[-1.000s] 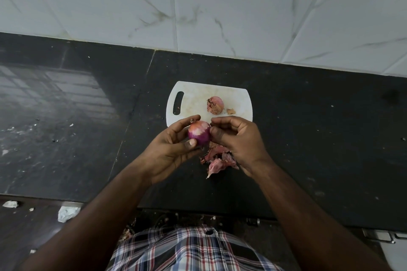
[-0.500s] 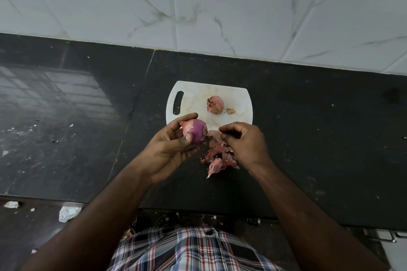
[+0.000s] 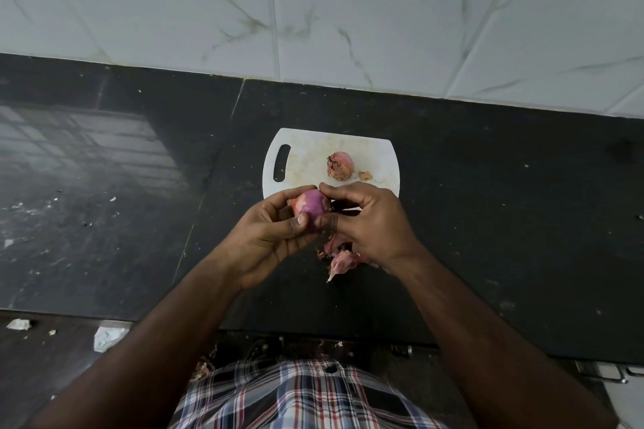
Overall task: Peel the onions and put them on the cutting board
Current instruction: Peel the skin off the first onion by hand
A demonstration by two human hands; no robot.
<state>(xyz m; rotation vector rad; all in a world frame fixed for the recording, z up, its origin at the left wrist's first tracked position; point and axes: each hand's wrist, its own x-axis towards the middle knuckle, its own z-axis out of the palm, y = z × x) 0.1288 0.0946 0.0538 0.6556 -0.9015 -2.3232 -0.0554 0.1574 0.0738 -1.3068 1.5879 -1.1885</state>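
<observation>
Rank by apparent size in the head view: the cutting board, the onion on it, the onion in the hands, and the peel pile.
1. cutting board
2. peel pile, partly hidden by the right hand
3. onion on the board and held onion: alike, the latter partly covered.

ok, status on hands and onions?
Left hand and right hand both grip half-peeled purple onion. Second onion on white plastic cutting board. Nothing blocking.

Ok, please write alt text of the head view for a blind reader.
Two hands hold a half-peeled purple onion above a black counter. Behind it, another onion lies on a white cutting board; peels lie below.
</observation>
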